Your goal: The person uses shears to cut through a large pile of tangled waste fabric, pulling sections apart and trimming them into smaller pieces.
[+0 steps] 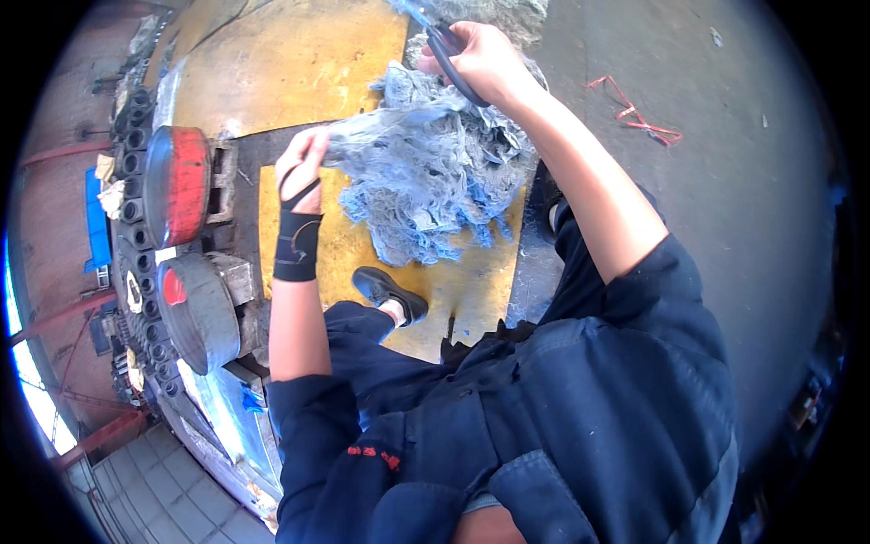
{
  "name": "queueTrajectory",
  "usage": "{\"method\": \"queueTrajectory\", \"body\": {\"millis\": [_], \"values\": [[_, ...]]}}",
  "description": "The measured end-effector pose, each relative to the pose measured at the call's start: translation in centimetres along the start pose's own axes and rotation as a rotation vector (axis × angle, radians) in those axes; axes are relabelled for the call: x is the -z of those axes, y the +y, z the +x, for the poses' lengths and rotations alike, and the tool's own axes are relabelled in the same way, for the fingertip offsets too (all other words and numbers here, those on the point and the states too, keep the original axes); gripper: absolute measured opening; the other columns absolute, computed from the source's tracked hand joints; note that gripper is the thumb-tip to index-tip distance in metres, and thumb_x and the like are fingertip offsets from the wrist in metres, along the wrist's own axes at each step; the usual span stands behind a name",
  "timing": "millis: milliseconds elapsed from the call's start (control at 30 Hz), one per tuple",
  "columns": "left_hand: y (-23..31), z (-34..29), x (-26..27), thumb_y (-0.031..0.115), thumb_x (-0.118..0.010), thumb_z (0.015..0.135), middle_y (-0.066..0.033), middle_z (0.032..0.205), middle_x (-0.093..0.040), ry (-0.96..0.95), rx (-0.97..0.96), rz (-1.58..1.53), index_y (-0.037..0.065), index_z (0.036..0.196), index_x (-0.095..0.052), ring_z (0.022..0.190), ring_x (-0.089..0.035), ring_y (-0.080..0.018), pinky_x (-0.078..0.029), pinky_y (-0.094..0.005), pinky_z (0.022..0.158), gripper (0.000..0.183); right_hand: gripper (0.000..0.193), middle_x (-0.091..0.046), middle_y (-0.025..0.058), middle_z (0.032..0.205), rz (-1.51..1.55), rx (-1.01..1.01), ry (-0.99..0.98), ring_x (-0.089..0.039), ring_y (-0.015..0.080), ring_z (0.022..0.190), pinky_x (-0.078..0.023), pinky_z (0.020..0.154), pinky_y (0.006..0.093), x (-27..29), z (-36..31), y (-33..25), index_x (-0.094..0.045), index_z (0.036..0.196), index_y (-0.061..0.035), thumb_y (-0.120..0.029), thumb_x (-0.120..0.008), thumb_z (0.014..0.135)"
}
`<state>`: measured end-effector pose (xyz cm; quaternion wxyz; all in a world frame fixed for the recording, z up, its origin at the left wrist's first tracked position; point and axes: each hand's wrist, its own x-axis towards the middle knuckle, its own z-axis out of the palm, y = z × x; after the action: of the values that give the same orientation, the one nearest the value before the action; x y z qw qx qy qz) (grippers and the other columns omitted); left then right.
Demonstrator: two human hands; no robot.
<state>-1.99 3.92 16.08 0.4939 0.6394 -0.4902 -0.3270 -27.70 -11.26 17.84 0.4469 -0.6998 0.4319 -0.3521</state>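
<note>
The rag [426, 172] is a big bundle of pale blue-grey cloth, frayed and shredded into loose strips and threads, hanging in crumpled folds with ragged ends trailing down toward the yellow floor [299, 63]. It sits in the far middle of the scene, held up between the two hands, above the yellow-painted patch and just beyond a black shoe [390, 295]. The left hand [302, 163], with a black wrist brace [297, 240] wrapped below it, is closed on the left edge of the rag, pinching a stretched strip of cloth. The right hand [485, 59], farther away and to the right, is closed around the black handles of scissors [449, 54], whose blades point far and left at the top edge of the rag; whether the blades are apart or together I cannot tell. The hands are apart, with the stretched cloth spanning between them. Both forearms are bare, coming out of rolled dark blue sleeves. To the left stand two round metal drums [186, 245], one with a red face, beside a row of dark chain links. A red cord [639, 113] lies on the grey floor to the far right.
</note>
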Motion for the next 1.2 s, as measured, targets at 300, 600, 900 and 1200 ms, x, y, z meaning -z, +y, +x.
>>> {"method": "queueTrajectory", "body": {"millis": [300,600,900,1200], "values": [[13.7,-6.3,7.9,0.012,-0.057,0.089,-0.0035,0.092,-0.064,0.138,-0.046,-0.071,-0.001,0.101,-0.063,0.085,-0.056,-0.0108,-0.042,-0.0242,0.08,0.019,0.028,-0.064,0.0111,0.073,0.026,0.087,-0.215,-0.06,0.0183,0.069,-0.046,0.066,0.0312,-2.9,-1.2,-2.0,-0.061,0.083,-0.0023,-0.024,-0.074,0.07],[19.6,-10.1,11.0,0.018,-0.057,0.09,-0.0016,0.092,-0.064,0.249,-0.005,-0.068,0.003,0.103,-0.063,0.083,-0.058,-0.0089,-0.044,-0.0223,0.074,0.021,0.033,-0.064,0.0133,0.075,-0.019,0.133,-0.4,-0.063,0.026,0.072,-0.047,0.068,0.0341,-6.5,-4.2,-2.0,-0.06,0.081,-0.0025,-0.023,-0.078,0.062],[19.4,-11.7,14.7,0.016,-0.058,0.089,-0.003,0.094,-0.064,0.303,-0.074,-0.075,0.001,0.103,-0.063,0.084,-0.058,-0.0105,-0.044,-0.0237,0.077,0.021,0.021,-0.062,0.0119,0.071,0.011,0.141,-0.405,-0.061,0.0221,0.07,-0.046,0.067,0.0318,-6.9,-4.5,-2.5,-0.058,0.079,-0.0017,-0.021,-0.066,0.074],[18.6,-17.0,21.4,0.02,-0.058,0.089,0.0035,0.083,-0.062,0.327,0.118,0.416,0.006,0.1,-0.065,0.07,-0.052,-0.0036,-0.039,-0.0179,0.06,0.019,0.016,-0.051,-0.0064,0.069,0.559,0.153,-0.746,-0.044,0.0031,0.057,-0.035,0.052,0.018,-2.9,-3.7,-5.9,-0.054,0.082,-0.0086,-0.013,-0.068,0.076]]}}
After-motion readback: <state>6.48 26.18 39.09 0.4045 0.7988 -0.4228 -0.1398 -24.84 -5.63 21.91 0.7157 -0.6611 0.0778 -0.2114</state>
